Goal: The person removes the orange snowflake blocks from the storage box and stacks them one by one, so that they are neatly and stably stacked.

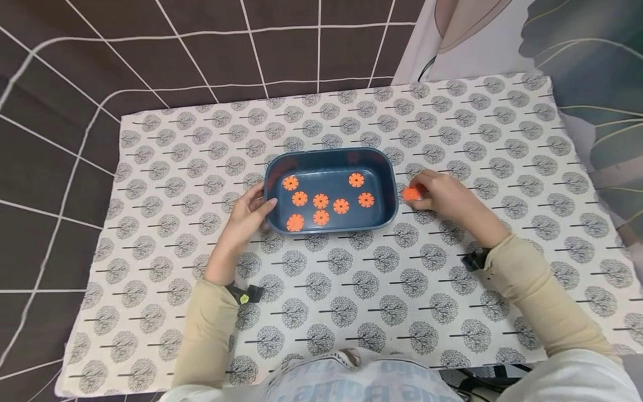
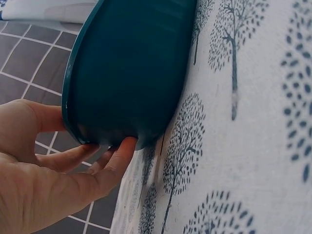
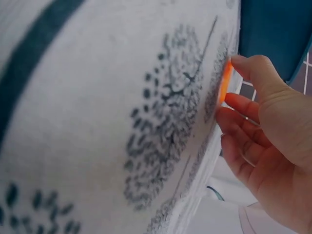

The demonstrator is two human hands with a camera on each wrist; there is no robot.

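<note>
A dark blue rectangular basin (image 1: 324, 180) with rounded corners stands on the table. Several flat orange notched discs (image 1: 341, 206) lie spread over its floor. My left hand (image 1: 242, 219) grips the basin's left end, thumb over the rim and fingers against the outer wall (image 2: 126, 73). To the right of the basin, my right hand (image 1: 442, 194) pinches another orange disc (image 3: 225, 82) between thumb and fingers, low over the tablecloth. That disc shows edge-on in the right wrist view, partly covered by the fingertips.
A white tablecloth (image 1: 321, 285) printed with grey trees covers the table. Dark cloth with a white grid (image 1: 216, 58) rises behind and to the left. Patterned fabric (image 1: 598, 84) hangs at the right. Black straps with small devices (image 1: 246, 294) sit on both wrists.
</note>
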